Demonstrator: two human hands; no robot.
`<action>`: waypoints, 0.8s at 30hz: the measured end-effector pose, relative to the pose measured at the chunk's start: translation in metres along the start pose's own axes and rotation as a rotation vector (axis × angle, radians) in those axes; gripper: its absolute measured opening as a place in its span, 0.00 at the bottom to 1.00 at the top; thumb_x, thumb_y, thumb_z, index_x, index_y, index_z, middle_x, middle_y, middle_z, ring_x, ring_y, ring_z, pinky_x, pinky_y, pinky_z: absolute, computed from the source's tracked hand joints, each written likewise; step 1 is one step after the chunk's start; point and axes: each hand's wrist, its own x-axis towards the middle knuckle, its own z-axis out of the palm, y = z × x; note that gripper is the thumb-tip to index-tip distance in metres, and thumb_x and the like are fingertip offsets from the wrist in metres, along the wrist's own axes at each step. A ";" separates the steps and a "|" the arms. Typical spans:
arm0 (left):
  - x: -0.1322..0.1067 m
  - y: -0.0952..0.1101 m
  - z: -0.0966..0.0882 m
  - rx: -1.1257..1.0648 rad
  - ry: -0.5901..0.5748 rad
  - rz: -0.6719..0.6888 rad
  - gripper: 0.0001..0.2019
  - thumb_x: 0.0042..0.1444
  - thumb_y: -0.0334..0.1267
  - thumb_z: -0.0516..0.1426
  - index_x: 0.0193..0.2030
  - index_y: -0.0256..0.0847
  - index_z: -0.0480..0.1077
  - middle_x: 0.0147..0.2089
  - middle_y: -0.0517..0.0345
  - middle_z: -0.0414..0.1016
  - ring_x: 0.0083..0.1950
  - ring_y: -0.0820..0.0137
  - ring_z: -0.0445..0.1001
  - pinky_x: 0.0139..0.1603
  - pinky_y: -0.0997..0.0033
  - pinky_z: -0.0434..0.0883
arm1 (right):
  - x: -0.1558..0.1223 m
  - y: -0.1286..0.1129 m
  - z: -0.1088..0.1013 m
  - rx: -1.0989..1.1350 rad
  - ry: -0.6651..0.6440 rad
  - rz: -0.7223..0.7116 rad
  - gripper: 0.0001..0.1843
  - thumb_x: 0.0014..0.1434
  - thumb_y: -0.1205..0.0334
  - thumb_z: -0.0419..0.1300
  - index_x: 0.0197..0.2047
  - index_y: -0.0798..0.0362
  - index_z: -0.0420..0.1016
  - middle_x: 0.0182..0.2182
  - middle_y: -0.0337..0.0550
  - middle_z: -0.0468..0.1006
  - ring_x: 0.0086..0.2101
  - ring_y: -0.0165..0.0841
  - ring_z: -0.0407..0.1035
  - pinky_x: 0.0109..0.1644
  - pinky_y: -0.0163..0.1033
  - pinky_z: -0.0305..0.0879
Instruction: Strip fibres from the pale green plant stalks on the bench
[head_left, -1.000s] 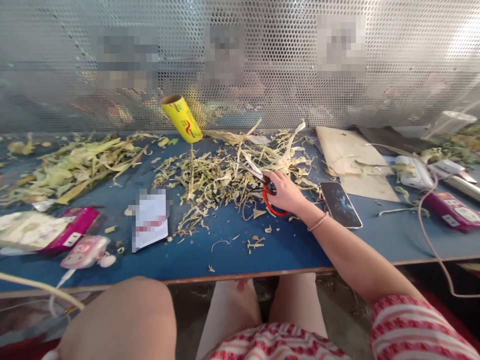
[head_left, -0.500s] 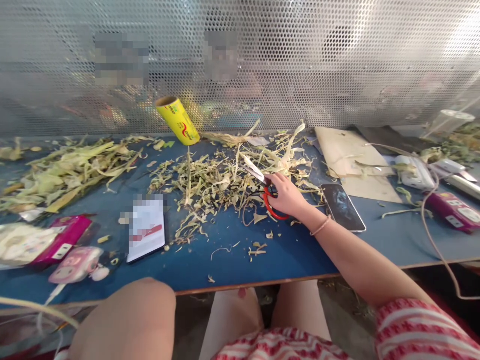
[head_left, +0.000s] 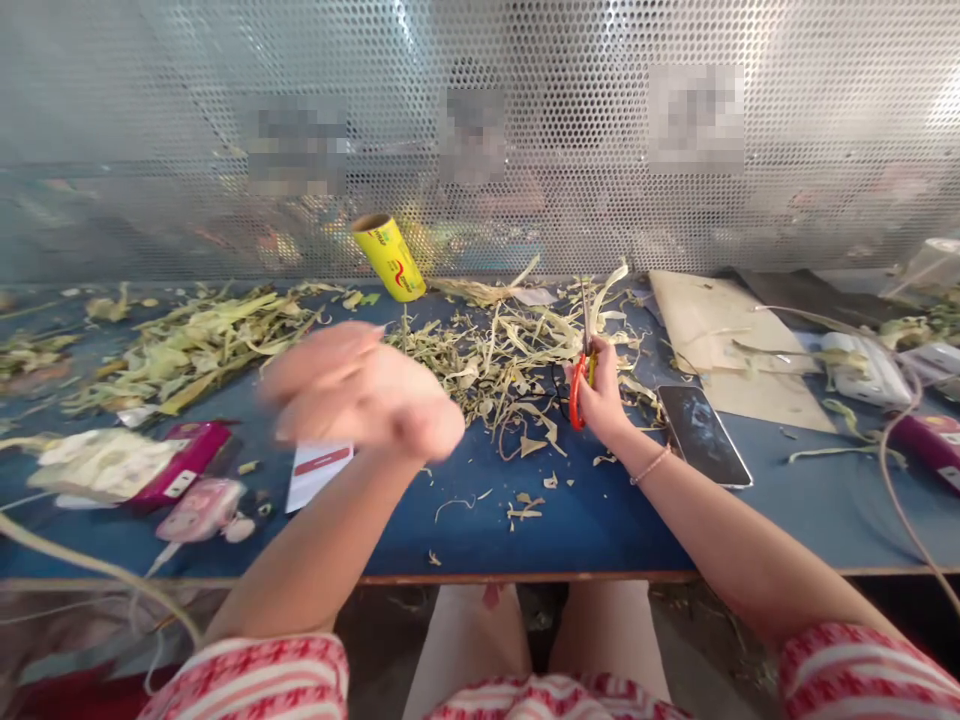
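Observation:
My right hand [head_left: 602, 385] is closed around red-handled scissors [head_left: 577, 392], whose blades point away from me over a heap of dry plant scraps [head_left: 480, 350]. Raised above the table, my left hand [head_left: 367, 390] is blurred by motion, its fingers stretched out toward the left with nothing visible in them. It covers part of that heap and most of a tablet-like lit screen [head_left: 319, 475]. A dark phone [head_left: 703, 437] lies just right of my right hand.
A yellow cardboard tube [head_left: 390, 258] leans at the back near a perforated metal panel [head_left: 555, 120]. Long leaf strips [head_left: 217, 345] pile up on the left, above a tissue pack [head_left: 180, 462] and a pink device [head_left: 201, 510]. Beige card sheets [head_left: 705, 320] and a cable [head_left: 892, 440] lie right.
My left hand has come into view over the table's left-middle. My right hand has turned the scissors from pointing left to pointing away from me. The view has shifted slightly.

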 end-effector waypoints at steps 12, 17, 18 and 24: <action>0.021 -0.054 0.056 0.530 -0.496 1.007 0.07 0.57 0.38 0.54 0.36 0.41 0.73 0.44 0.47 0.73 0.53 0.55 0.67 0.54 0.53 0.63 | -0.001 0.000 0.007 0.055 -0.022 -0.014 0.23 0.56 0.58 0.56 0.54 0.51 0.56 0.46 0.49 0.64 0.49 0.41 0.61 0.55 0.53 0.62; 0.027 -0.047 0.045 0.464 -0.387 0.993 0.15 0.62 0.40 0.48 0.33 0.42 0.75 0.40 0.49 0.76 0.49 0.58 0.70 0.50 0.56 0.64 | 0.000 0.001 0.005 0.109 0.004 -0.008 0.23 0.56 0.57 0.57 0.54 0.50 0.57 0.46 0.48 0.64 0.48 0.39 0.61 0.56 0.53 0.61; 0.028 -0.046 0.044 0.421 -0.349 1.000 0.15 0.62 0.40 0.48 0.34 0.43 0.75 0.40 0.50 0.76 0.48 0.59 0.70 0.50 0.56 0.64 | 0.000 0.001 0.005 0.115 0.009 -0.002 0.23 0.56 0.57 0.57 0.54 0.50 0.58 0.45 0.47 0.64 0.47 0.39 0.61 0.55 0.53 0.61; 0.011 -0.041 0.039 0.255 -0.348 1.256 0.11 0.60 0.37 0.52 0.44 0.41 0.74 0.46 0.49 0.76 0.51 0.60 0.69 0.53 0.55 0.64 | 0.000 0.001 0.004 0.264 0.035 0.079 0.23 0.57 0.52 0.56 0.53 0.47 0.57 0.43 0.44 0.64 0.42 0.36 0.62 0.53 0.50 0.64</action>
